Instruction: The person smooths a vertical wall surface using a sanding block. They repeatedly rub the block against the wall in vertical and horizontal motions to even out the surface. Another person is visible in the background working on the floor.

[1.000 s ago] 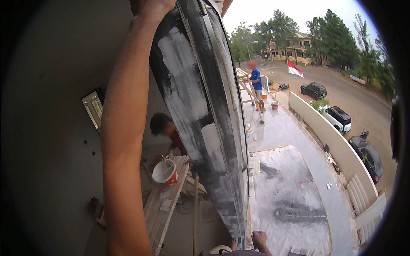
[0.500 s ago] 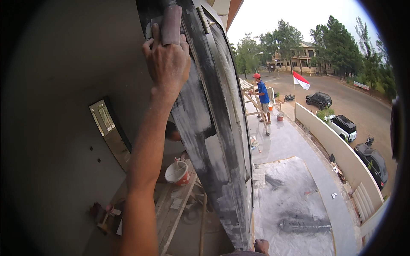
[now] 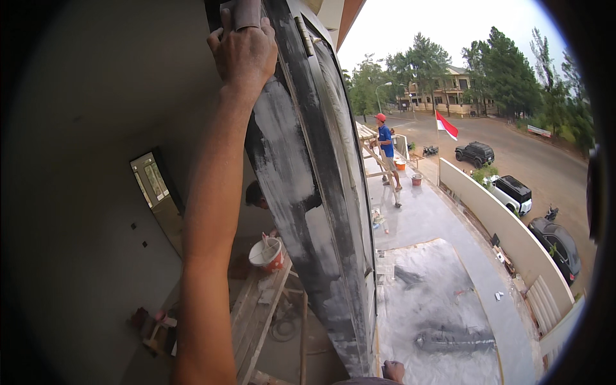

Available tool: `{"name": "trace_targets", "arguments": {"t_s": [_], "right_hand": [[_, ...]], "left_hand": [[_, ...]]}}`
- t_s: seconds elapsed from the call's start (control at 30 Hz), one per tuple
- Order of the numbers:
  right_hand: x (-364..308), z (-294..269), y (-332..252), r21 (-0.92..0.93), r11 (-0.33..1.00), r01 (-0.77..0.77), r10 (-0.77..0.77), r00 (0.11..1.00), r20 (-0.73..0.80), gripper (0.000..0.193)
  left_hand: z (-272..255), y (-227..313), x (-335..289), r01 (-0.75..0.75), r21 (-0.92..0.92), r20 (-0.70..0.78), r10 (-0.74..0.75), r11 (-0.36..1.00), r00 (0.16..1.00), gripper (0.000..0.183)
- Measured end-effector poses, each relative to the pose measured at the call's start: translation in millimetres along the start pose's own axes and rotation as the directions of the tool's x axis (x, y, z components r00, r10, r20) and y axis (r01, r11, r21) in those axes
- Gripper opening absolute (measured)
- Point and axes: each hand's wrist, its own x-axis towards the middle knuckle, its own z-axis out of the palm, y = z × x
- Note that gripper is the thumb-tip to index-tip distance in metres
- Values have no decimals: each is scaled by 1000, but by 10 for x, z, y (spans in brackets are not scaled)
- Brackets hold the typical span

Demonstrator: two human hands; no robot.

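My left hand [image 3: 244,54] is raised high against a tall, dark door frame [image 3: 292,192] with grey and whitish smeared patches. Its fingers are closed round a curled piece of sandpaper [image 3: 247,14], pressed to the upper part of the frame; the top of the sheet is cut off by the picture edge. Low in the view, my right hand [image 3: 393,370] shows only in part beside the frame's bottom, its fingers curled. Whatever it grips is hidden.
Left of the frame, a white-and-red bucket [image 3: 266,254] stands on a plank scaffold [image 3: 263,314], a person partly hidden behind. To the right, a dusty sheet [image 3: 443,308] covers the floor. A person in blue [image 3: 385,141] stands by a trestle, above a low wall [image 3: 507,224].
My left hand has slid farther up the frame with the sandpaper. The view has shifted slightly. My right hand stays low at the same spot.
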Motion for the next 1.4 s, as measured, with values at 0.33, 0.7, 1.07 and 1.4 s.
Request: {"name": "trace_targets", "arguments": {"t_s": [0.33, 0.7, 1.07, 1.4], "right_hand": [[-389, -142, 299, -23, 992, -127, 129, 975, 182, 18], [-26, -487, -348, 199, 847, -493, 491, 869, 65, 31], [-329, -238, -164, 143, 846, -513, 497, 858, 133, 32], [81, -392, -565, 178, 853, -491, 477, 871, 117, 34]], "left_hand": [[-702, 537, -2202, 45, -117, 336, -4, 992, 942, 49], [-636, 610, -2228, -30, -105, 253, 55, 994, 966, 45], [-733, 490, -2224, -2, 7, 260, 0, 1000, 966, 42], [-523, 559, -1982, 83, -168, 182, -52, 982, 982, 40]]}}
